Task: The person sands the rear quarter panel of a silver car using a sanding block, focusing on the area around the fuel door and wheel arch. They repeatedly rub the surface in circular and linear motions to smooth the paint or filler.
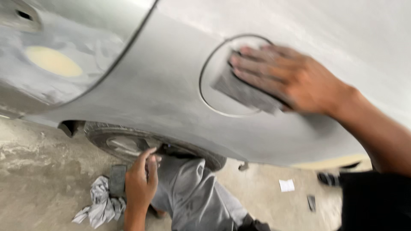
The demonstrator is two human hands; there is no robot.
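So the sanding sheet [242,90] is a dark grey, roughly rectangular piece, looks thin and flexible, and it's lying flat against the round fuel flap [227,77] on the side of a car panel [171,94]. The panel is all dull matte grey, scuffed evenly, with a darker seam line curving between it and the next panel over. That next panel has a pale yellow oval patch of filler [53,61] on it, well apart from the flap.

The right hand [287,79] comes in from the right side, arm stretched out, palm down on the sheet with fingers laid long and flat, pointing left. Its grip isn't a pinch at all, just a spread flat hand pinning the sheet to the flap. The hand and sheet are blurred, so I can't make out the fingertips clearly.

The left hand [140,182] is down low near the wheel [132,143], below the wheel arch, fingers curled and pointing up. I can't tell whether its grip is around anything. Just beside it on the concrete floor [38,171] there's a dark block [117,179] resting on a crumpled grey rag [100,203]. A knee in grey trousers [192,192] sits right next to that hand.
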